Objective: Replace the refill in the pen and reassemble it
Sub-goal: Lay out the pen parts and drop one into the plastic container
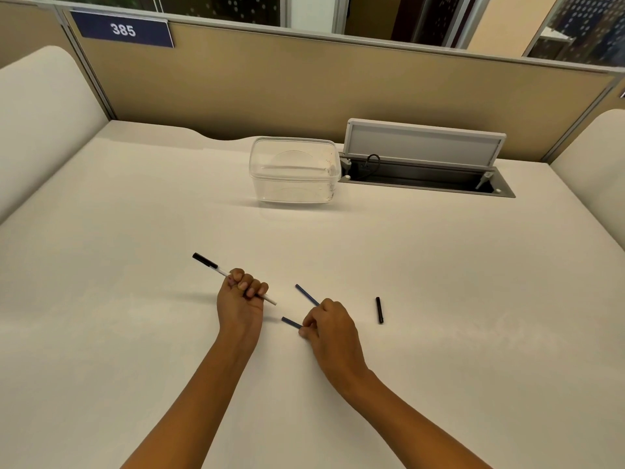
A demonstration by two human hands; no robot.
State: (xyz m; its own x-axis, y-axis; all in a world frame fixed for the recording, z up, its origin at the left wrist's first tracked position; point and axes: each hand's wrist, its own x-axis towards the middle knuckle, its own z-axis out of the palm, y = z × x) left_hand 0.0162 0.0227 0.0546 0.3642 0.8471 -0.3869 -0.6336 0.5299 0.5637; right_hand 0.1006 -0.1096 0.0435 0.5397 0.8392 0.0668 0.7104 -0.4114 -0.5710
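- Pen barrel [233, 278], white with a black cap end, gripped in closed left hand [241, 297], angled from far-left to near-right above the desk [135, 231].
- Two blue refills [307, 294] [291, 322] pinched in curled right hand [329, 324], tips pointing left.
- Small black pen piece [379, 310] lying on desk, right of right hand.
- Clear plastic container [294, 169] far off, beside open cable tray [426, 174].

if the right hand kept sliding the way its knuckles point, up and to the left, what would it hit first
Most likely the white pen barrel gripped in the left hand: its open end faces the right hand, which pinches a blue refill. A single view leaves heights uncertain.
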